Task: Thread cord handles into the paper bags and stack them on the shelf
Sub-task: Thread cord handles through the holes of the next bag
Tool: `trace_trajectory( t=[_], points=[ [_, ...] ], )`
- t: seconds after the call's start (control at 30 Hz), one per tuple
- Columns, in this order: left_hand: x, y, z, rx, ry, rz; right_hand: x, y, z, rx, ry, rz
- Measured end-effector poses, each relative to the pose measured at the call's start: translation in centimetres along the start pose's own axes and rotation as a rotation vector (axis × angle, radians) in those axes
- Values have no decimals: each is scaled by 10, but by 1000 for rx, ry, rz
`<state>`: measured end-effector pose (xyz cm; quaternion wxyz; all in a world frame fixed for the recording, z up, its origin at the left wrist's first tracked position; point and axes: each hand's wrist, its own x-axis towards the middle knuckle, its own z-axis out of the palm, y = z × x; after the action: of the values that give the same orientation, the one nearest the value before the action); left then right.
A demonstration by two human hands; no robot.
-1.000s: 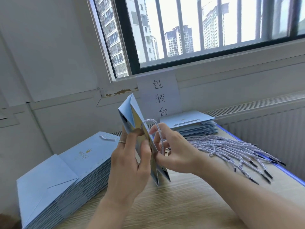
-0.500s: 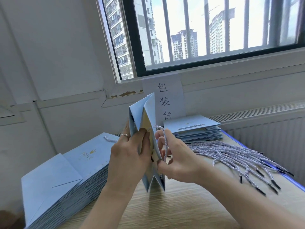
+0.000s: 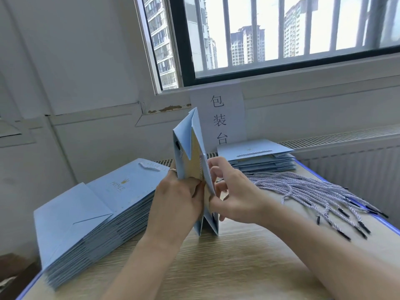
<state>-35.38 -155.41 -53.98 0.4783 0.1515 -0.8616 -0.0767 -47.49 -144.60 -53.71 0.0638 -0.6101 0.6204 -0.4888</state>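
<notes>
On the table, upright pale-blue bag

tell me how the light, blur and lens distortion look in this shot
Head view: daylight through the window washes out the sky; the wide lens tilts and bows its frame; the cords smear toward their black tips at the right edge; the held bag looks fairly sharp.
</notes>
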Motion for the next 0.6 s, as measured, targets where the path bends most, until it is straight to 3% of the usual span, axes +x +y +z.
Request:
trace_trajectory(
  t=[0.13,0.3,0.47,0.6],
  points=[
    [-4,3,-5,-105,-21,-76,-1,-2,-1,-75,-30,15],
    [-3,-4,-5,-40,15,-76,-1,-8,-8,-634,-75,32],
    [-4,-3,-6,-48,0,-81,-6,-26,-6,-669,-261,52],
    [-4,-1,-7,57,-33,-65,-6,-30,-6,-665,-289,100]
  ],
)
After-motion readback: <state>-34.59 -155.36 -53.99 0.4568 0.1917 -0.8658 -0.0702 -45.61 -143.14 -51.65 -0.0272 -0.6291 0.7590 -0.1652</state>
